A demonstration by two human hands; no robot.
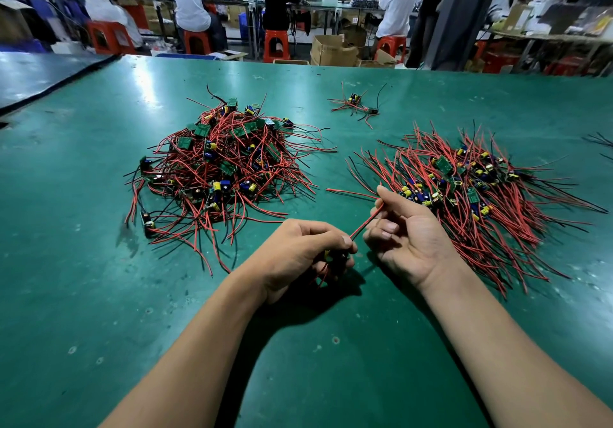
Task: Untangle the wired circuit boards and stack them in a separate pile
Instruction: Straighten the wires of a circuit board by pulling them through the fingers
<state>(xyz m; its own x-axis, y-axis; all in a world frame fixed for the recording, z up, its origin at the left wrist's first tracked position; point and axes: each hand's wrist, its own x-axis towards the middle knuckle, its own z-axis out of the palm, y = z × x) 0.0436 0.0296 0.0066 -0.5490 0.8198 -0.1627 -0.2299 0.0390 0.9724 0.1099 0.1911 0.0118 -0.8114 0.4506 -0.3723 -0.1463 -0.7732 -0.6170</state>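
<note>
A tangled heap of small green circuit boards with red and black wires point(222, 165) lies on the green table point(99, 295) at centre left. A neater pile of boards with their wires laid out point(471, 192) lies at the right. My left hand point(305, 255) is closed around one board, mostly hidden in the fist, with wires hanging under it. A red wire point(366, 222) runs from that fist up to my right hand point(404, 232), whose thumb and fingers pinch it. Both hands hover near the table's middle, between the two piles.
A small loose cluster of wired boards point(356, 104) lies further back. A few black wire ends point(600, 140) show at the right edge. Beyond the table's far edge, several people sit on red stools point(275, 44) at benches, with cardboard boxes point(331, 51) on the floor.
</note>
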